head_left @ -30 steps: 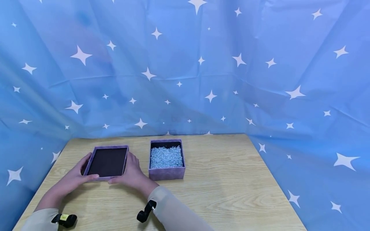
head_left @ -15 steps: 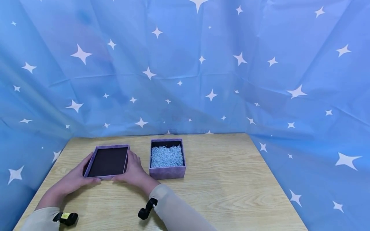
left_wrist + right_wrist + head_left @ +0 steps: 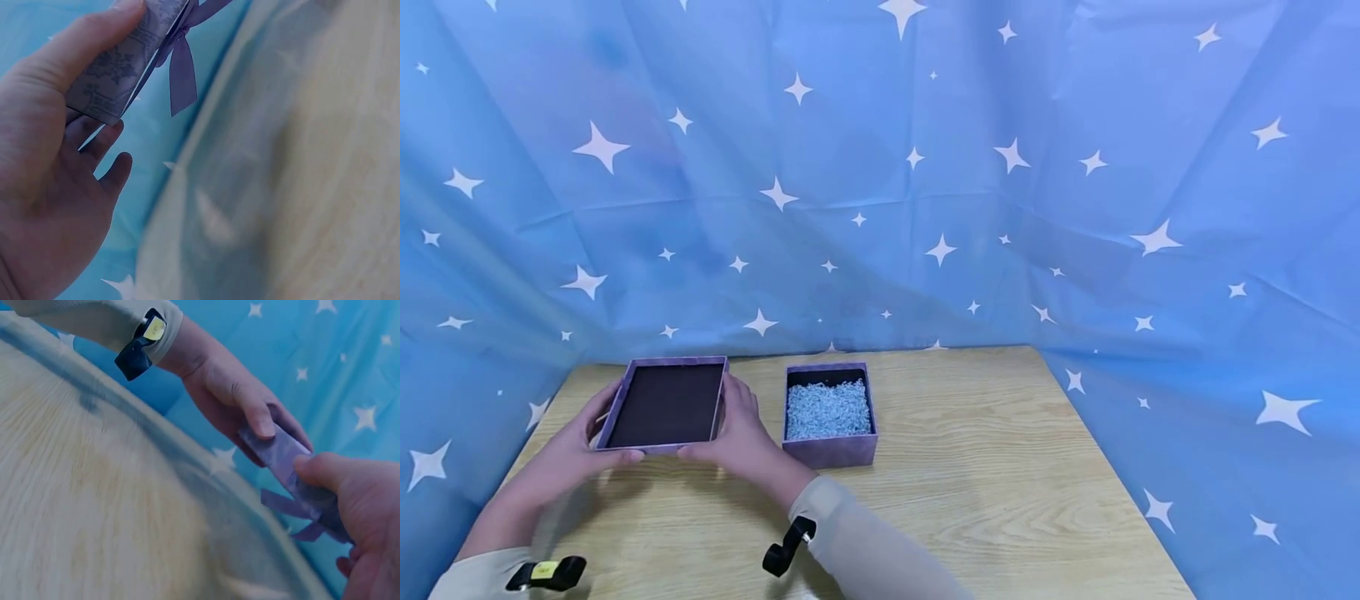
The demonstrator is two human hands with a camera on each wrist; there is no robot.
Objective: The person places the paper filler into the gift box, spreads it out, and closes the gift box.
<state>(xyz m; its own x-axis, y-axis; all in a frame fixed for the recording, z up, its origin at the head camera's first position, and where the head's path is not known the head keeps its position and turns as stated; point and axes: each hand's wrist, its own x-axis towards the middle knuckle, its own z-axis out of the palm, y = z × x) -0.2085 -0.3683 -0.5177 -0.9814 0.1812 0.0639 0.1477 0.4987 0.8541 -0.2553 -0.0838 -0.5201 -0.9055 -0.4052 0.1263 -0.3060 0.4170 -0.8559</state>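
Both hands hold a square purple box lid (image 3: 664, 406), its dark inside facing up. My left hand (image 3: 567, 457) grips the lid's left side, thumb along the near edge. At the opposite side my right hand (image 3: 741, 433) grips it the same way. A purple ribbon bow (image 3: 182, 75) hangs from the underside, and grey-purple patterning shows on the lid's wall in the left wrist view. Shadows fall on the table below the lid, which is raised off it. To the right stands the open purple box (image 3: 829, 452), filled with light blue shredded paper (image 3: 827, 411).
The wooden table (image 3: 1000, 483) extends to the right of the box. A blue cloth with white stars (image 3: 880, 175) hangs behind the table and along both sides. Small black devices (image 3: 788, 546) are strapped at the wrists over pale sleeves.
The lid has come up off the table in both hands and shifted slightly left. Its bow now shows below it in the wrist views. The box has stayed in place.
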